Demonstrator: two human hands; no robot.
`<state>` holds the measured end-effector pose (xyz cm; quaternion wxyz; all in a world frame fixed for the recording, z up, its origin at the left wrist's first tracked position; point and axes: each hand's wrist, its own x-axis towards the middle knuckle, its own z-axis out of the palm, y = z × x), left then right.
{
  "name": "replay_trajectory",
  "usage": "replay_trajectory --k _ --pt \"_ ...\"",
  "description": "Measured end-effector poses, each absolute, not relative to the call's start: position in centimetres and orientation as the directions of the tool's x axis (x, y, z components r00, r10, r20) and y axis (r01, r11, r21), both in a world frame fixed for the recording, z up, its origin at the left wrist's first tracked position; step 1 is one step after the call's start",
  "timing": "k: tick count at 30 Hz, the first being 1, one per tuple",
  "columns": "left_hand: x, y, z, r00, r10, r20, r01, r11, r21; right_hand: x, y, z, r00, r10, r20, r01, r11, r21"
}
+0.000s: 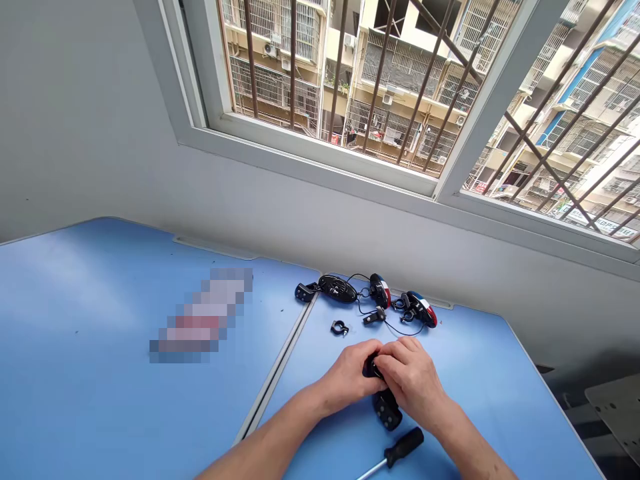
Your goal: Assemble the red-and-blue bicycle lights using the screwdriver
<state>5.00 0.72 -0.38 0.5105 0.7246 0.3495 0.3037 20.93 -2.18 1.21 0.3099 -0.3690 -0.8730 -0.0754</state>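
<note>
My left hand (pixel 350 375) and my right hand (pixel 413 377) meet over a black bike horn (pixel 370 367), their fingers closed on it. Most of the horn is covered by the fingers. Just below them a black button switch (pixel 387 410) shows round buttons on its face. Nearer to me lies a screwdriver (pixel 405 448) with a black handle and a metal shaft that runs out of the picture. Beyond the hands a loose black clamp ring (pixel 339 327) rests on the table.
Against the wall lie a black oval horn (pixel 338 288) and two horns with red, white and blue faces (pixel 380 291) (pixel 421 309), with cables and a small switch (pixel 374 316). A seam (pixel 280 370) divides the blue tables. A pixelated item (pixel 203 320) lies left. A barred window stands behind.
</note>
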Motion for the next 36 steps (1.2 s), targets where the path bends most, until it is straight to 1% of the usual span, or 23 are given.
replay_trajectory --k 5,13,18,23,28,36 --pt "5.0 0.7 -0.3 0.576 0.814 0.076 0.198 -0.230 0.953 20.7 -2.2 1.1 -0.541 0.598 0.591 0.684 0.722 -0.105" --pt "4.9 0.6 -0.1 0.574 0.815 0.080 0.189 -0.227 0.955 20.7 -2.2 1.3 -0.538 0.565 0.626 0.704 0.710 -0.035" --pt "4.9 0.6 -0.1 0.578 0.811 0.086 0.184 -0.233 0.955 20.8 -2.4 1.8 -0.537 0.567 0.625 0.687 0.723 -0.065" --pt "4.8 0.7 -0.2 0.582 0.808 0.089 0.183 -0.237 0.954 20.7 -2.4 1.9 -0.557 0.570 0.605 0.683 0.728 -0.058" --pt "4.9 0.6 -0.1 0.583 0.807 0.093 0.184 -0.242 0.953 20.9 -2.6 2.2 -0.532 0.612 0.585 0.696 0.709 -0.108" --pt "4.9 0.6 -0.2 0.572 0.814 0.103 0.179 -0.246 0.953 20.9 -2.5 1.9 -0.564 0.589 0.579 0.700 0.713 -0.044"
